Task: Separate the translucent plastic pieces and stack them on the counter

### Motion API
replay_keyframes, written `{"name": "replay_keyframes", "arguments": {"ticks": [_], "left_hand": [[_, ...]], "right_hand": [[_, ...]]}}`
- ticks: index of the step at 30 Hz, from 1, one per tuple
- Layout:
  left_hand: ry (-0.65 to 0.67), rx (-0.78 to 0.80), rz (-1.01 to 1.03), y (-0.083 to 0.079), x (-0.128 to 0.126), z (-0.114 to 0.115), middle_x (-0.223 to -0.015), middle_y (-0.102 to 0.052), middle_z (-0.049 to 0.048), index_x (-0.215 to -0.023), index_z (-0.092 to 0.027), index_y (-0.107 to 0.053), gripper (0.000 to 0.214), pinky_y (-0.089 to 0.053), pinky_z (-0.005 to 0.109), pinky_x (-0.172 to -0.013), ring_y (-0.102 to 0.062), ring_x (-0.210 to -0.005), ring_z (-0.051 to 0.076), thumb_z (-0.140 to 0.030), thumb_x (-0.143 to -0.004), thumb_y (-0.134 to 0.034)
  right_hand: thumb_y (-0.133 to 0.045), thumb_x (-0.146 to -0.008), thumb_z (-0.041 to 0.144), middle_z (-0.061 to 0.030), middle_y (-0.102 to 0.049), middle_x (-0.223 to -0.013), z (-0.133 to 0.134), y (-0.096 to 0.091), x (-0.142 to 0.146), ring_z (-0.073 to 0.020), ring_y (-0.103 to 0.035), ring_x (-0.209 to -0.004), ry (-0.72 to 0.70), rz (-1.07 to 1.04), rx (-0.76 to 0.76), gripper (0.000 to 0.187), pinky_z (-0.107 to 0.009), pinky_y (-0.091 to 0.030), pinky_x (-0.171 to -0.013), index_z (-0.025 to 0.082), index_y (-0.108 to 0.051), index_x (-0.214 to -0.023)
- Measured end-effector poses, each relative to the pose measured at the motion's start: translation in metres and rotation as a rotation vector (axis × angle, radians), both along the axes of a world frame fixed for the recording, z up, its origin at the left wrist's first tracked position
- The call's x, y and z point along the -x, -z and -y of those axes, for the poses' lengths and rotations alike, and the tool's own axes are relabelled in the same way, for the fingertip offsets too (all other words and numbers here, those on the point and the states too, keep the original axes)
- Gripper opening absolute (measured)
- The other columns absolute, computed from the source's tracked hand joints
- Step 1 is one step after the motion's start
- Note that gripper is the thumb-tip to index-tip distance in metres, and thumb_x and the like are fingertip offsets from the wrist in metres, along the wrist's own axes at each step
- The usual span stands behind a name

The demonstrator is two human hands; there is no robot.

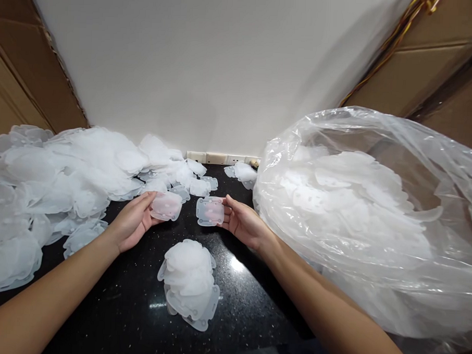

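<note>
My left hand (137, 220) pinches a translucent white plastic piece (167, 206), thin and flat with rounded corners. In my right hand (240, 220) is another translucent plastic piece (207, 211), held by its right edge, with small holes and notched corners showing. The two pieces are apart, a short gap between them, above the black speckled tabletop (137, 292). Below them, nearer to me, lies a small stack of similar pieces (188, 279), loosely overlapped. Fingers show faintly through both held pieces.
A large heap of similar pieces (76, 165) covers the left side. On the right bulges a clear plastic bag (280, 231) full of more. A few loose pieces (242, 172) lie by a power strip (216, 158) at the wall. Cardboard (440, 66) stands on both sides.
</note>
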State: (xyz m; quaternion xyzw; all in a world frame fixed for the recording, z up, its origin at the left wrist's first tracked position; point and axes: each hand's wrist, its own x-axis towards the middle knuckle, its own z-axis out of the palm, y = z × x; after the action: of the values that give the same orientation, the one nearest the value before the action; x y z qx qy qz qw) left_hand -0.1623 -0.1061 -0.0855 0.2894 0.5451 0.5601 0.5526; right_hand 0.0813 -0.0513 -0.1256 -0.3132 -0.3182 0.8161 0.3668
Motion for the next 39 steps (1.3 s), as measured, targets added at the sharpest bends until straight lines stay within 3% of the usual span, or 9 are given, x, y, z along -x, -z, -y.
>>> {"name": "replay_keyframes", "arguments": {"ticks": [6, 9, 15, 19, 22, 25, 28, 32, 39], "left_hand": [[0.164, 0.044, 0.210, -0.001, -0.001, 0.003, -0.107, -0.073, 0.0153, -0.107, -0.015, -0.060, 0.030, -0.059, 0.040, -0.083, -0.072, -0.095, 0.025, -0.036, -0.101, -0.040], [0.219, 0.033, 0.245, -0.002, -0.001, 0.006, -0.119, -0.069, 0.0178, -0.116, -0.015, -0.057, 0.037, -0.056, 0.045, -0.090, -0.069, -0.107, 0.028, -0.043, -0.101, -0.038], [0.267, 0.032, 0.324, -0.002, -0.007, 0.010, -0.123, -0.067, 0.0205, -0.128, -0.013, -0.050, 0.050, -0.049, 0.049, -0.100, -0.066, -0.113, 0.030, -0.052, -0.099, -0.037], [0.365, 0.031, 0.373, 0.001, -0.011, 0.014, -0.124, -0.066, 0.0190, -0.135, -0.013, -0.048, 0.062, -0.043, 0.046, -0.107, -0.063, -0.118, 0.029, -0.060, -0.097, -0.033], [0.511, 0.002, 0.361, 0.002, -0.015, 0.019, -0.127, -0.065, 0.0188, -0.137, -0.012, -0.051, 0.074, -0.039, 0.044, -0.110, -0.059, -0.123, 0.029, -0.068, -0.094, -0.030], [0.552, -0.049, 0.160, 0.004, -0.014, 0.021, -0.125, -0.066, 0.0171, -0.137, -0.016, -0.054, 0.078, -0.037, 0.044, -0.111, -0.057, -0.125, 0.031, -0.074, -0.089, -0.034], [0.381, -0.189, -0.431, 0.008, -0.004, 0.015, -0.120, -0.068, 0.0115, -0.127, -0.024, -0.062, 0.058, -0.034, 0.044, -0.112, -0.057, -0.121, 0.032, -0.064, -0.084, -0.057], [0.270, -0.343, -1.192, 0.017, 0.021, 0.000, -0.108, -0.066, 0.0099, -0.098, -0.025, -0.071, 0.029, -0.033, 0.052, -0.109, -0.053, -0.114, 0.037, -0.044, -0.076, -0.070], [0.370, -0.232, -1.533, 0.020, 0.039, -0.007, -0.107, -0.065, 0.0101, -0.097, -0.022, -0.069, 0.026, -0.046, 0.044, -0.091, -0.055, -0.109, 0.033, -0.040, -0.079, -0.062]], "right_hand": [[-0.042, -0.103, 0.035, -0.0087, -0.075, -0.088, 0.001, 0.001, 0.001, -0.0161, -0.071, -0.074, -0.005, 0.026, -0.041, 0.033, -0.031, -0.055, -0.079, 0.015, -0.068, -0.095], [-0.053, -0.098, 0.046, -0.0066, -0.074, -0.090, 0.009, -0.004, 0.001, -0.0155, -0.070, -0.077, -0.053, 0.018, -0.183, 0.033, -0.032, -0.054, -0.084, 0.017, -0.069, -0.099], [-0.058, -0.092, 0.055, -0.0102, -0.075, -0.106, 0.037, -0.022, -0.001, -0.0245, -0.066, -0.111, -0.482, 0.095, -0.695, 0.040, -0.044, -0.046, -0.104, 0.018, -0.073, -0.095], [-0.067, -0.089, 0.036, -0.0097, -0.066, -0.129, 0.035, -0.020, 0.003, -0.0272, -0.055, -0.128, -0.172, 0.378, -1.106, 0.027, -0.051, -0.036, -0.113, 0.025, -0.070, -0.113], [-0.069, -0.085, 0.025, -0.0050, -0.053, -0.147, 0.029, -0.013, 0.009, -0.0282, -0.032, -0.147, -0.130, 0.489, -1.335, 0.037, -0.056, -0.021, -0.120, 0.031, -0.067, -0.122], [-0.061, -0.092, 0.027, -0.0053, -0.067, -0.129, 0.027, -0.007, 0.014, -0.0286, -0.045, -0.139, -0.035, 0.430, -1.189, 0.018, -0.055, -0.029, -0.117, 0.030, -0.074, -0.103], [-0.067, -0.087, 0.038, -0.0048, -0.076, -0.100, 0.024, -0.003, 0.014, -0.0258, -0.068, -0.105, 0.134, 0.269, -0.748, 0.015, -0.047, -0.049, -0.100, 0.025, -0.073, -0.091], [-0.079, -0.075, 0.036, -0.0019, -0.074, -0.085, 0.014, -0.003, 0.007, -0.0158, -0.068, -0.075, 0.133, 0.072, -0.290, 0.023, -0.032, -0.056, -0.080, 0.020, -0.071, -0.089], [-0.060, -0.092, 0.026, -0.0098, -0.077, -0.099, 0.011, -0.010, 0.003, -0.0185, -0.073, -0.085, 0.056, 0.001, -0.105, 0.018, -0.032, -0.057, -0.083, 0.015, -0.071, -0.100]]}}
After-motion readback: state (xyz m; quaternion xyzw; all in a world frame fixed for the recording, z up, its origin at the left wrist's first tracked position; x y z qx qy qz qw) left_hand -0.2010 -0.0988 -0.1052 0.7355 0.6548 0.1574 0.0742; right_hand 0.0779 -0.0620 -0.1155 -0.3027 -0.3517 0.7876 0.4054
